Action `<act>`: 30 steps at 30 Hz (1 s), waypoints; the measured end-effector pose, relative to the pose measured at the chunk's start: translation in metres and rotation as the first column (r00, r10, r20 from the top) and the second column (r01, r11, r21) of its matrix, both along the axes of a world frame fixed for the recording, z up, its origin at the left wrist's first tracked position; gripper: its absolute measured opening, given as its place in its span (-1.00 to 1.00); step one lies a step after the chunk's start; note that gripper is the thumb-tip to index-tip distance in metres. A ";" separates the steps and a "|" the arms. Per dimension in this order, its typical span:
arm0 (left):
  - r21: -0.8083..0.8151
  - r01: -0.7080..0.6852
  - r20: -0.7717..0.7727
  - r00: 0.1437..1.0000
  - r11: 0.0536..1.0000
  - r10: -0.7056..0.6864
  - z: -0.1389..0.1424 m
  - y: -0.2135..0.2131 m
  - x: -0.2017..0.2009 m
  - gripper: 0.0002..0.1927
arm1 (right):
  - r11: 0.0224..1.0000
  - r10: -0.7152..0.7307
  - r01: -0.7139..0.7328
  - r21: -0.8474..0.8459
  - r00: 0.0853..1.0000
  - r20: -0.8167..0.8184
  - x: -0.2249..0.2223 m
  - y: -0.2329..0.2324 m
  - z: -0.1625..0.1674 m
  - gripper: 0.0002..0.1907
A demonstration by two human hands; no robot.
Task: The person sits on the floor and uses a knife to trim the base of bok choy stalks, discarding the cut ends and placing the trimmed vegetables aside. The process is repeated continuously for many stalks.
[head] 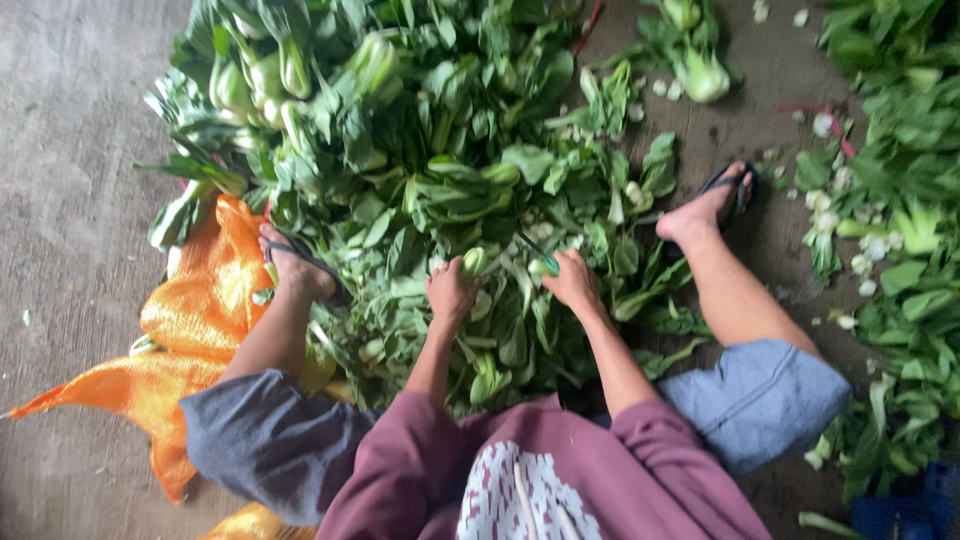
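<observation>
While left hand grips bok choy, right hand beside.

Floor: bare grey concrete, rough and stained, under soft even daylight. Orange mesh sack spread flat at the floor's left side. White trimmings scattered toward the right edge. Blue crate at the bottom right corner.

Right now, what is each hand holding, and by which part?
The left hand grips a bok choy near its pale stem base. The right hand holds a thin dark blade-like tool by its lower end.
</observation>
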State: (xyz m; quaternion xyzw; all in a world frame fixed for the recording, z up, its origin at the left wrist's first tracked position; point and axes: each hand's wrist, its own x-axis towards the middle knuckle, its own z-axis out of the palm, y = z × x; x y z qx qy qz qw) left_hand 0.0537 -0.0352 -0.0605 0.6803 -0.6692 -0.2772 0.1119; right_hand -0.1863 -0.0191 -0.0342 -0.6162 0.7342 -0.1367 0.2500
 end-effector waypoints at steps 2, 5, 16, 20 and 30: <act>-0.002 -0.004 -0.241 0.971 1.000 0.003 0.007 -0.003 0.011 -0.35 | 0.982 0.007 0.020 -0.187 0.989 0.145 -0.009 -0.002 -0.001 -0.48; 0.030 -0.007 -0.654 0.756 1.000 0.025 0.021 -0.003 0.018 -0.39 | 0.989 -0.130 0.146 -0.006 0.896 0.425 -0.016 -0.007 0.010 -0.36; 0.109 0.186 -0.934 0.355 0.977 0.037 0.048 0.004 0.011 -0.51 | 0.960 0.204 -0.089 -0.266 0.873 0.443 0.010 0.018 0.083 -0.58; 0.113 0.171 -0.918 0.395 0.979 0.037 0.041 0.006 0.012 -0.53 | 0.911 0.292 -0.219 -0.349 0.941 0.172 0.017 0.024 0.088 -0.63; 0.190 0.273 -0.959 0.258 0.943 0.118 0.027 0.012 0.003 -0.61 | 0.886 0.304 -0.246 -0.393 0.948 0.091 0.030 0.026 0.102 -0.69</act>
